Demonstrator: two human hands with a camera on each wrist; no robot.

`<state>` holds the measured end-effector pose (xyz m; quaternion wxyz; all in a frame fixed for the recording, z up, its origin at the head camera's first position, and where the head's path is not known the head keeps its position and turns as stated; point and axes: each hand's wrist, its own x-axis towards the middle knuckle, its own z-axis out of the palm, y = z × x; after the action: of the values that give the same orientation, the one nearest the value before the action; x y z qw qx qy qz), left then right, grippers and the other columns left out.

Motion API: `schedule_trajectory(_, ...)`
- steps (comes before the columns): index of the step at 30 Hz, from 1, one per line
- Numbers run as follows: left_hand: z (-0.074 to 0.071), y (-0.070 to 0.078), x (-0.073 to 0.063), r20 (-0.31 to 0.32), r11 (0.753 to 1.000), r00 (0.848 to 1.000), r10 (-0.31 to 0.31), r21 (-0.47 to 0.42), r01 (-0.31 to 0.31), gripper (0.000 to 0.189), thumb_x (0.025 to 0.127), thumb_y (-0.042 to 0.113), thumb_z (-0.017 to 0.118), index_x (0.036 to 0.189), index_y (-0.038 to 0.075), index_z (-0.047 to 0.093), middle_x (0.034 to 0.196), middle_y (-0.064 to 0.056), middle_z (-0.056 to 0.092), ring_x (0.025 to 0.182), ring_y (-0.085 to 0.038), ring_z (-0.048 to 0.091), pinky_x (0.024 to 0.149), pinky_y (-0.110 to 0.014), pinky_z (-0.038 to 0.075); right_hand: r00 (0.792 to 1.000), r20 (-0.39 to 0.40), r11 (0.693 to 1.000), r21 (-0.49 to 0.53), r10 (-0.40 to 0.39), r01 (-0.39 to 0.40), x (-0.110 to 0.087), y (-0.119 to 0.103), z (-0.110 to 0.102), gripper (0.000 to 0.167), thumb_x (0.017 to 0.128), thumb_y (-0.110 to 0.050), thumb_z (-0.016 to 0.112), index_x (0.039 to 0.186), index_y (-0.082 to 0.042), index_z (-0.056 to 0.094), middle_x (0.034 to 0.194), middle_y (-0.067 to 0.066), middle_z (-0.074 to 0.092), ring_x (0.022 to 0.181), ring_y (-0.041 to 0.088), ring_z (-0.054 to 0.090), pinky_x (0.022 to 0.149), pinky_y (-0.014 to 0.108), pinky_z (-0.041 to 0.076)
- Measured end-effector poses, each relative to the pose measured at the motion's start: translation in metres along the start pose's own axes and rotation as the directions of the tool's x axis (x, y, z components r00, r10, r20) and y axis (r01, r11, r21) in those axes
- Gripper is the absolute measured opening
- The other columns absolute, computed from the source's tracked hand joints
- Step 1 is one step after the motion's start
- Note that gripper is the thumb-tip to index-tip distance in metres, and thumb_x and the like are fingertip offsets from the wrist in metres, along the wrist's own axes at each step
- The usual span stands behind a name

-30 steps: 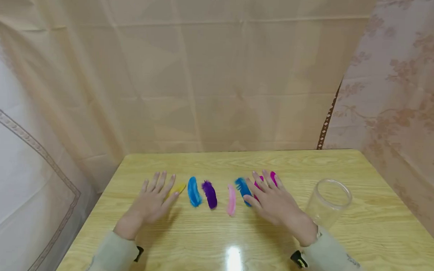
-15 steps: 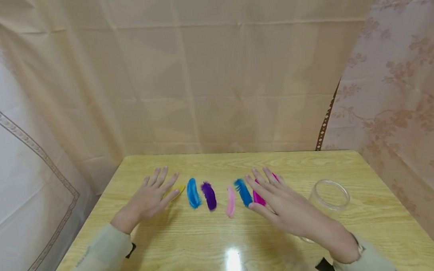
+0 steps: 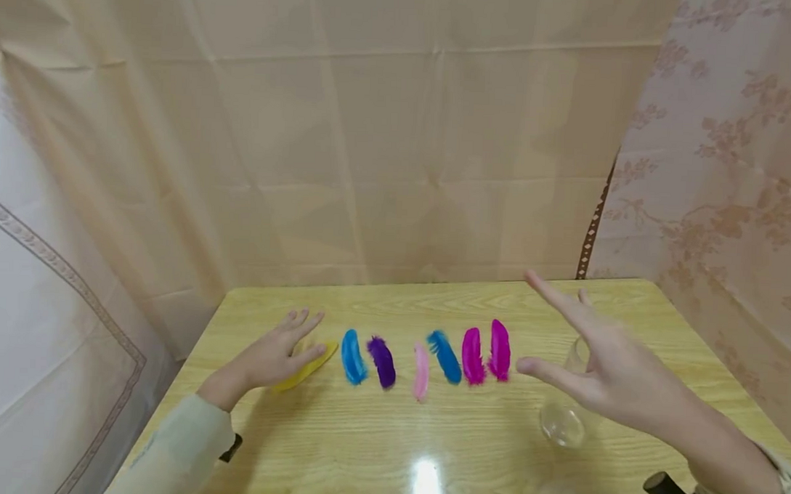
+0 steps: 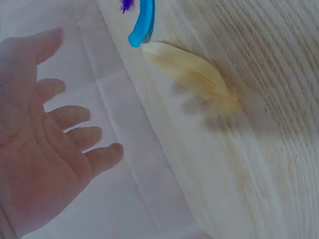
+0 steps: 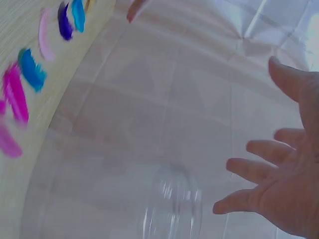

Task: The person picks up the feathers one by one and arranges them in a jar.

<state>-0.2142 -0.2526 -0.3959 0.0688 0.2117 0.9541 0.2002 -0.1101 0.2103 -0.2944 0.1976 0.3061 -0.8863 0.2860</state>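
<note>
A row of feathers lies on the wooden table. From the left come a yellow feather, a bright blue feather, a purple feather and a light pink feather. Further right are a darker blue feather and two magenta feathers. My left hand hovers over the yellow feather with fingers extended, holding nothing. My right hand, thumb and fingers spread, is raised in front of a clear glass jar, hiding much of it. In the right wrist view the jar stands apart from the fingers.
The wooden table has a far edge against a hanging beige cloth. A flower-patterned cloth hangs on the right, and a white cloth on the left.
My right hand has lifted off the magenta feathers and moved right to the jar, uncovering both feathers. The left hand has shifted slightly and turned, showing more of the yellow feather.
</note>
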Motion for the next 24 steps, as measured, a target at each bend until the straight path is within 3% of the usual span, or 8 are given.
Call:
schedule_trajectory(1,-0.001,-0.001,0.0,0.011,1.0,1.0,-0.008,-0.013,0.008,0.078,0.103,0.056,0.05,0.161,0.011,0.025,0.164,-0.024,0.016,0.15,-0.048,0.008,0.113,-0.073,0.015,1.0,-0.022,1.0,0.014,0.014,-0.013,-0.002,0.003,-0.003,0.108,0.077,-0.016,0.09,0.162,-0.024,0.024,0.161,0.007,0.037,0.078,-0.014,0.059,0.112,0.011,0.026)
schedule_trajectory(3,-0.001,-0.004,0.001,0.034,1.0,0.999,-0.014,-0.025,0.015,0.08,0.102,0.056,0.052,0.161,0.008,0.025,0.164,-0.023,0.02,0.15,-0.048,0.013,0.115,-0.07,0.017,0.997,-0.06,0.998,0.034,0.05,-0.048,-0.006,0.01,-0.008,0.114,0.072,-0.013,0.093,0.162,-0.026,0.024,0.161,0.005,0.035,0.121,-0.003,0.053,0.109,0.014,0.029)
schedule_trajectory(5,0.001,-0.007,0.001,0.064,1.0,0.998,-0.016,-0.022,0.018,0.081,0.102,0.052,0.055,0.16,0.004,0.026,0.163,-0.023,0.024,0.148,-0.048,0.02,0.116,-0.067,0.022,0.993,-0.09,0.995,0.068,0.073,-0.067,-0.011,0.019,-0.01,0.123,0.066,-0.01,0.096,0.163,-0.025,0.022,0.163,0.005,0.031,0.148,0.008,0.024,0.114,0.017,0.021)
schedule_trajectory(10,0.008,-0.014,0.0,0.11,1.0,0.994,-0.024,0.009,0.023,0.074,0.1,0.035,0.066,0.153,-0.005,0.035,0.155,-0.027,0.038,0.142,-0.048,0.035,0.114,-0.063,0.031,0.991,-0.128,0.961,0.276,0.036,0.0,-0.032,0.045,-0.009,0.147,0.052,0.009,0.097,0.164,-0.012,0.003,0.166,0.014,0.015,0.153,0.019,0.013,0.117,0.016,0.02)
schedule_trajectory(13,0.013,-0.017,0.0,0.106,0.999,0.993,-0.042,0.021,0.04,0.072,0.096,0.03,0.072,0.15,-0.006,0.041,0.15,-0.028,0.044,0.138,-0.048,0.04,0.112,-0.062,0.034,0.993,-0.118,0.887,0.46,0.017,0.039,-0.046,0.062,-0.007,0.154,0.05,0.022,0.09,0.161,-0.012,-0.011,0.166,0.017,0.002,0.152,0.023,0.006,0.116,0.016,0.023)
schedule_trajectory(16,0.017,-0.02,0.001,0.105,0.998,0.993,-0.057,0.01,0.057,0.074,0.093,0.03,0.076,0.148,-0.006,0.043,0.149,-0.027,0.046,0.137,-0.047,0.042,0.112,-0.062,0.034,0.995,-0.096,0.787,0.614,0.002,0.057,-0.06,0.079,-0.004,0.153,0.052,0.031,0.082,0.16,-0.014,-0.016,0.165,0.015,-0.007,0.151,0.019,0.005,0.113,0.015,0.028)
schedule_trajectory(20,0.019,-0.022,0.007,0.1,0.995,0.99,-0.096,0.005,0.096,0.073,0.091,0.029,0.078,0.146,-0.007,0.045,0.148,-0.027,0.048,0.137,-0.047,0.043,0.111,-0.061,0.036,0.997,-0.078,0.678,0.731,-0.027,0.075,-0.075,0.1,0.005,0.144,0.056,0.037,0.074,0.159,-0.009,-0.016,0.165,0.013,-0.003,0.15,0.013,0.016,0.108,0.016,0.036)
schedule_trajectory(24,0.02,-0.022,0.012,0.099,0.987,0.982,-0.163,0.02,0.162,0.074,0.088,0.029,0.081,0.143,-0.008,0.049,0.144,-0.027,0.051,0.135,-0.047,0.045,0.11,-0.061,0.038,0.999,-0.033,0.628,0.777,-0.025,0.041,-0.082,0.113,0.021,0.132,0.064,0.039,0.067,0.159,-0.005,-0.013,0.166,0.01,0.008,0.147,0.01,0.026,0.107,0.02,0.042)
